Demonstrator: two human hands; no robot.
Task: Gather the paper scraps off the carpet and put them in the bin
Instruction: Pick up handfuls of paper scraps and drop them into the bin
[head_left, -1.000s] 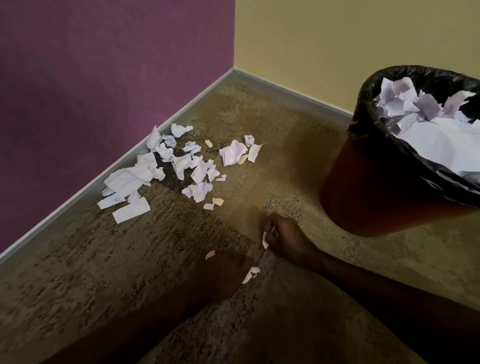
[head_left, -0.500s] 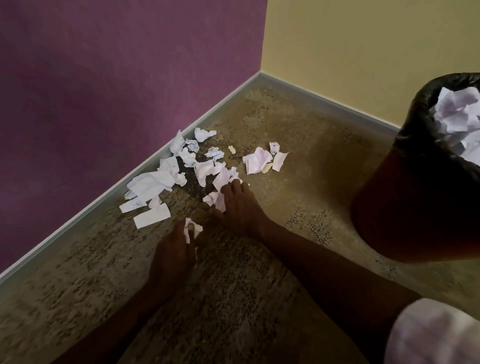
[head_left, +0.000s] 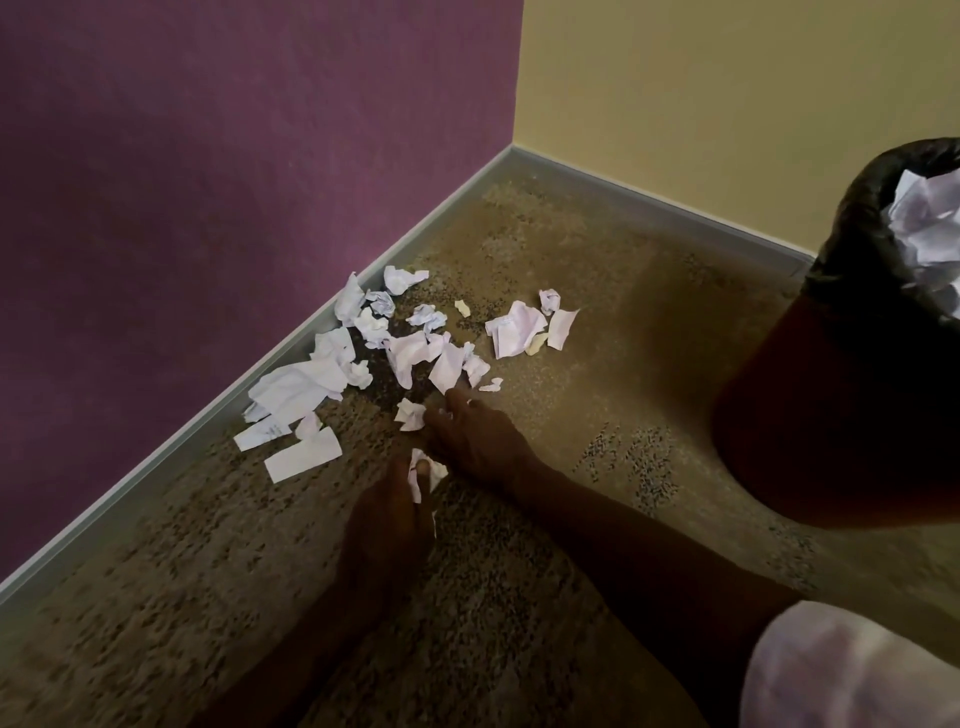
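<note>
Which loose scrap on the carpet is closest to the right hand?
The small crumpled scrap right at the right hand's fingertips; the other loose scraps lie farther toward the wall.

Head view, looking steeply down, close above carpet (head_left: 545, 291) corner

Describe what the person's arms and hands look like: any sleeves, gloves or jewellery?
Both are bare. The left hand and right hand wear no gloves, and no ring, watch or bracelet is visible, though the light is dim. Both forearms are uncovered up to the frame edge. A pale, whitish piece of clothing shows at the lower right; which garment it is cannot be told.
</note>
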